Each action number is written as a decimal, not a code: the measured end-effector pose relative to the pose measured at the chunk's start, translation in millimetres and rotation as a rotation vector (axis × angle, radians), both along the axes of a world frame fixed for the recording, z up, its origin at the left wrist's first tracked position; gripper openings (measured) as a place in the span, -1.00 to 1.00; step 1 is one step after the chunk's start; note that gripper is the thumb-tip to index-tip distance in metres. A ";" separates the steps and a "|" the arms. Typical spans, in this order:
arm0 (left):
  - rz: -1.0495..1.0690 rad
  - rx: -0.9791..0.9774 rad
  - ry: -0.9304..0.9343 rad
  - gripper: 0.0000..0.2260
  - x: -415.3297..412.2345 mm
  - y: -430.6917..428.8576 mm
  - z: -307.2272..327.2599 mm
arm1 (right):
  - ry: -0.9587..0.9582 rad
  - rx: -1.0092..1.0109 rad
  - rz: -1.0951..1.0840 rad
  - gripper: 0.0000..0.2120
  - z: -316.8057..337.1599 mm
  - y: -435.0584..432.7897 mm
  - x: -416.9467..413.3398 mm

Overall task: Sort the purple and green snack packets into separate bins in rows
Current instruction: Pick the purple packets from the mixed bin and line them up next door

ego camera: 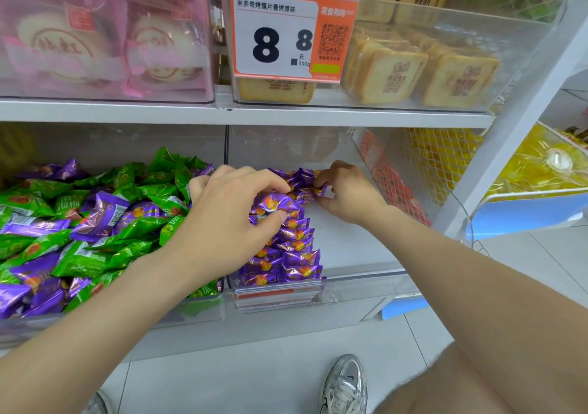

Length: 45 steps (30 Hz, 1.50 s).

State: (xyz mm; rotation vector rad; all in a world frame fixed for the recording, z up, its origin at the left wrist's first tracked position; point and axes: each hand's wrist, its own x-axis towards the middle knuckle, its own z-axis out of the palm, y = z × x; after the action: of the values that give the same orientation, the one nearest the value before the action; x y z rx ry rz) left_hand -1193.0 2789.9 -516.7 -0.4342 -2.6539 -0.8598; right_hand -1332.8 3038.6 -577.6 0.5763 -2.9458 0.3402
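Both grips pinch purple packets (274, 204): the left hand (229, 222) holds one mid-row, the right hand (348, 195) one at the far end. The row (296, 254) runs front to back along the left wall of the right bin (366, 248); a mixed green-and-purple pile (95, 222) fills the left bin (178, 313).

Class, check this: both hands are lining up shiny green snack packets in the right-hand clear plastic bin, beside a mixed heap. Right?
No. In the head view, the left hand and right hand are lining up shiny purple snack packets, not green, in the right-hand clear plastic bin.
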 end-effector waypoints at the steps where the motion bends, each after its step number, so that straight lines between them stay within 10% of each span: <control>1: 0.004 0.009 -0.001 -0.75 0.7 -0.3 0.5 | -0.006 -0.005 -0.013 -0.69 1.6 -0.5 1.8; 6: 0.008 0.071 0.005 -0.61 6.3 -1.4 7.6 | 0.051 -0.424 -0.088 -0.82 39.6 -17.7 23.9; 9: 0.002 0.098 0.031 -0.53 7.6 -1.5 14.6 | -0.516 -0.897 0.085 -0.77 75.1 -30.3 58.7; 19: -0.040 0.146 0.013 -0.67 4.0 -3.6 12.6 | -0.767 -0.957 0.246 -0.72 86.5 -17.4 81.2; 25: 0.051 0.053 0.034 -0.92 2.2 -3.4 13.8 | -0.598 -0.823 0.223 -0.73 82.6 -8.9 68.5; 30: 0.165 0.018 -0.032 -0.86 3.0 -5.5 10.5 | -0.065 -0.375 -0.050 -0.79 44.9 24.2 26.5; 45: 0.150 -0.008 -0.049 -0.88 3.5 -7.4 6.6 | -0.094 -0.027 0.064 -0.61 14.7 -1.4 10.7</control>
State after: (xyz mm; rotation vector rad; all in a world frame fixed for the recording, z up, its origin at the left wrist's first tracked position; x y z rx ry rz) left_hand -1189.5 2782.5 -510.0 -0.2154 -2.6943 -0.8241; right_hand -1322.1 3037.1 -562.9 0.6695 -3.0125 0.4240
